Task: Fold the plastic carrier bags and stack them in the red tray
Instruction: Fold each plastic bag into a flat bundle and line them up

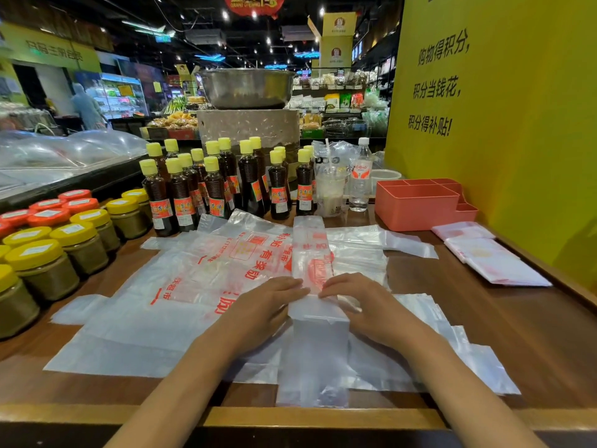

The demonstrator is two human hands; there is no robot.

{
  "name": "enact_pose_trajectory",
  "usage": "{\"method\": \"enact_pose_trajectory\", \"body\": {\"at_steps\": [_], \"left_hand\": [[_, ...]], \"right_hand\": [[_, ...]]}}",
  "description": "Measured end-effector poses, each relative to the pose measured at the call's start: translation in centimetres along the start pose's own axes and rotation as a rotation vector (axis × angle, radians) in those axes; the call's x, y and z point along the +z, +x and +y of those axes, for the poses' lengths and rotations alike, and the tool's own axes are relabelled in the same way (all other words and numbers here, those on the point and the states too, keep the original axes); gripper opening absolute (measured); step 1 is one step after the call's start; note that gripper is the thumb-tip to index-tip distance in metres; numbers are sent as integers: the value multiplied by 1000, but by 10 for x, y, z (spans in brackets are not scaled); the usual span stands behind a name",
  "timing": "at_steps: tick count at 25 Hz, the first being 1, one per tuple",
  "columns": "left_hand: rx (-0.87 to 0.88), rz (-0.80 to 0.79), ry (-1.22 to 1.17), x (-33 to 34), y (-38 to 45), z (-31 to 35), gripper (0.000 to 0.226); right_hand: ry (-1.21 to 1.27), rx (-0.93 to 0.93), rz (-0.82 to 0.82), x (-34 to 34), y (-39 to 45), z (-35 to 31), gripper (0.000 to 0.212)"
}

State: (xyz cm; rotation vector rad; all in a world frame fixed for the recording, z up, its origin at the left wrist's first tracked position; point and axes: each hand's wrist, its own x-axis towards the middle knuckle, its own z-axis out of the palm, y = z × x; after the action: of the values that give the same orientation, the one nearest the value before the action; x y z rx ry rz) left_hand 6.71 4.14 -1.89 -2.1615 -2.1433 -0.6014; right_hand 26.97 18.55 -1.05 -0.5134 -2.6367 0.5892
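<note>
A clear carrier bag with red print, folded into a long narrow strip (312,253), runs away from me down the middle of the wooden table (533,334). My left hand (271,302) and my right hand (358,302) press flat on the strip from both sides, fingertips nearly meeting at a cross fold. Beneath it lie several unfolded bags (181,286) spread flat. The red tray (420,203) stands at the back right, with divided compartments; I see no bags in it. Folded bags (491,257) lie on the table in front of the tray.
Dark oil bottles with yellow caps (223,185) stand in rows at the back. Jars with yellow and orange lids (55,240) crowd the left side. A drink cup (329,192) and a water bottle (360,179) stand left of the tray. A yellow wall (500,124) bounds the right.
</note>
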Motion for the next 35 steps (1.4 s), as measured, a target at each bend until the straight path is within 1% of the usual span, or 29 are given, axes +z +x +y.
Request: {"method": "enact_pose_trajectory", "body": {"at_steps": [3,4,6,8,11,13,14,15,17,19,20,23,26,28,32,33,35], "left_hand": [[34,-1,-34,5,2,-2,40],[4,20,-84,6,1,-2,35],[-82,77,-263,6,0,-5,22],[-130,123,-456,2,-1,-4,15],[-157,232,-578,-2,-1,7,10],[-221,322,-646,0,3,10,12],[-267,335,-648,1,5,11,14],[-310,330,-618,3,7,10,19],[-344,300,-449,10,9,5,21],[-307,282,-296,14,10,6,16],[-272,282,-267,15,10,7,13],[-170,255,-275,20,12,4,4],[-142,176,-284,23,11,-2,16],[-134,142,-328,22,10,-1,25],[-97,71,-395,17,7,2,23],[-76,60,-390,16,6,3,22],[-42,56,-374,16,6,5,20]], "right_hand": [[-54,-5,16,5,3,2,29],[-70,-2,6,6,4,1,26],[-29,19,-9,7,5,-1,20],[106,89,1,3,3,-5,15],[308,153,117,1,3,-13,5],[450,243,208,1,7,-16,20],[489,303,225,3,7,-18,29],[453,336,233,6,8,-18,32],[217,299,218,9,9,-14,25],[21,229,153,12,8,-12,13],[-20,204,133,14,8,-12,12],[-37,144,133,14,8,-10,11],[42,50,125,13,6,-13,5],[81,25,122,13,5,-16,4],[16,14,60,9,8,-16,30],[4,30,51,7,8,-15,36],[-19,112,-19,6,8,-9,49]]}}
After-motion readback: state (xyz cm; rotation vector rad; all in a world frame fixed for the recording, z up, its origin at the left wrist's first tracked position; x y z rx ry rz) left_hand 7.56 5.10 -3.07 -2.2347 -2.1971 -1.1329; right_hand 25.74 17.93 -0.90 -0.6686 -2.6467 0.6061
